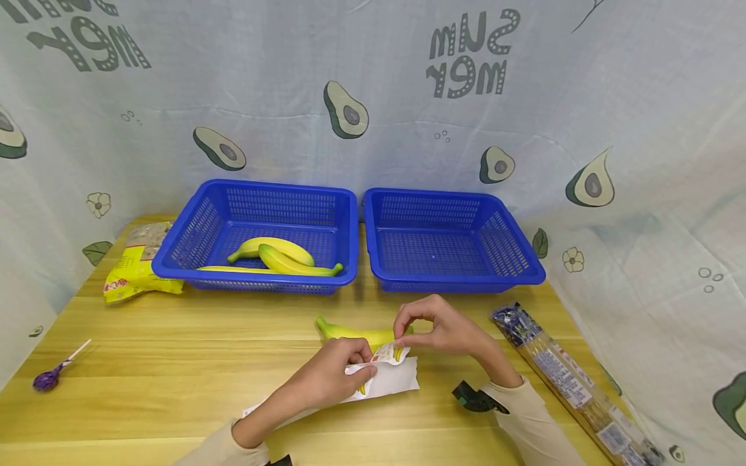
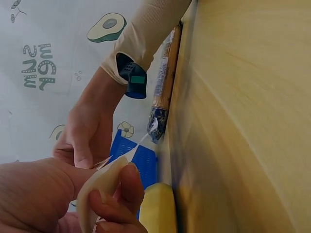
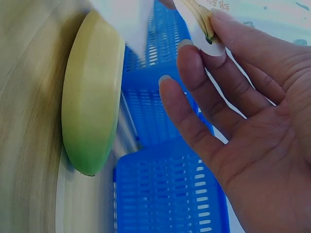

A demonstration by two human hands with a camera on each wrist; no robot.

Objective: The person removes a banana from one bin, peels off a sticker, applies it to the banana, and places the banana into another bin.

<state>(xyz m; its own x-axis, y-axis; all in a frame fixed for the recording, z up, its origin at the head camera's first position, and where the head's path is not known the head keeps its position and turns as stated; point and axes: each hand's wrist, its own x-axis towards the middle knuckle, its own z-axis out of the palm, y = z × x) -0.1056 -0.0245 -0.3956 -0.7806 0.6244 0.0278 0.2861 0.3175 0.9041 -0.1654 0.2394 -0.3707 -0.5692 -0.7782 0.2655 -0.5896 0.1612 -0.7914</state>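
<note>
A yellow banana (image 1: 350, 333) lies on the wooden table (image 1: 175, 362) in front of two blue baskets. Just before it, my left hand (image 1: 362, 370) pinches a white backing sheet (image 1: 392, 383) between thumb and fingers. My right hand (image 1: 415, 327) pinches the edge of a small printed sticker (image 1: 389, 353), lifted off that sheet. In the right wrist view the sticker (image 3: 206, 30) sits between fingertip and thumb, with the banana (image 3: 92, 111) to the left. The left basket (image 1: 256, 194) holds three bananas (image 1: 280, 257); the right basket (image 1: 454, 200) holds nothing.
A yellow snack bag (image 1: 136, 266) lies left of the baskets. At the table's left edge is a purple lollipop (image 1: 49, 377). A long clear packet of sticks (image 1: 574, 383) runs along the right edge. Avocado-print cloth (image 1: 524, 97) closes off the back and sides.
</note>
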